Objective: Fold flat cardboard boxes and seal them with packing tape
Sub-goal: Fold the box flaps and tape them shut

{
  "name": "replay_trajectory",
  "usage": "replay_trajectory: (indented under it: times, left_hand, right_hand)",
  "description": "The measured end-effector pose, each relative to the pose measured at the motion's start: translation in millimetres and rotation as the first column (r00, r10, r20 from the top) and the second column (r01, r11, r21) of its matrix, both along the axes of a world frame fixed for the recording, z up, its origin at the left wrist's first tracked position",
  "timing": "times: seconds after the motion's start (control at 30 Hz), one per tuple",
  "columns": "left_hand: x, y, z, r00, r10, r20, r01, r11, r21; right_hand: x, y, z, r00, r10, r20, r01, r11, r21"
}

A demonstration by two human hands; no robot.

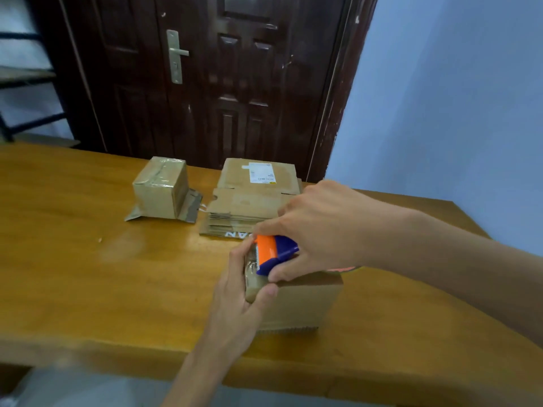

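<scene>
Much of the folded box (296, 304) at lower centre of the frame is covered by the two hands, so its top face is barely seen. Only an orange-red sliver of the tape roll (342, 269) shows behind the right wrist. The printed letters on the stack of flat boxes (252, 201) are partly hidden by the right hand (320, 230), and the white label on the stack's top sheet is too small to be read. The blue and orange tape dispenser (274, 252) is gripped by the right hand and held against the box's upper left edge. That same corner is clasped by the left hand (241, 301), thumb on the near face. A sealed box (161, 189) stands on the wooden table (88, 274), left of the stack.
</scene>
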State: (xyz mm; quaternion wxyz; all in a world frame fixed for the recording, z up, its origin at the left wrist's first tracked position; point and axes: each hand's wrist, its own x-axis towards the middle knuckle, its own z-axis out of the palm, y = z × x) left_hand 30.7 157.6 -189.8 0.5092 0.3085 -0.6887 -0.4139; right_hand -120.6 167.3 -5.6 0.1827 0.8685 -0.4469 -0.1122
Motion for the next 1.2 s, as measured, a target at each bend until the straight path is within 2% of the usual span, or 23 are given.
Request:
replay_trajectory:
  times: [0.1, 0.4, 0.63, 0.8, 1.0, 1.2]
  left_hand:
    - [4, -6, 0, 0.999, 0.0, 0.034, 0.001, 0.999, -0.047]
    - [3, -8, 0, 0.999, -0.031, -0.044, 0.029, 0.998, -0.058]
    - [1, -4, 7, 0.997, -0.061, -0.046, 0.059, 0.997, -0.046]
    - [0, -3, 6, 0.999, -0.039, 0.012, 0.04, 0.997, -0.073]
    - [3, -8, 2, 0.998, -0.03, 0.048, 0.033, 0.997, -0.074]
    - [0, -9, -2, 0.998, -0.05, 0.047, 0.054, 0.995, -0.085]
  right_hand:
    - [-6, 6, 4, 0.999, -0.029, -0.016, 0.029, 0.999, 0.019]
    - [-40, 13, 4, 0.988, -0.142, -0.068, 0.149, 0.983, 0.111]
    - [-88, 39, -6, 0.959, -0.279, -0.051, 0.283, 0.955, 0.084]
    - [-102, 47, -25, 0.946, -0.316, 0.079, 0.31, 0.948, 0.076]
    - [-129, 67, -41, 0.923, -0.309, 0.23, 0.319, 0.948, -0.005]
    - [-140, 76, -60, 0.857, -0.341, 0.386, 0.337, 0.938, 0.081]
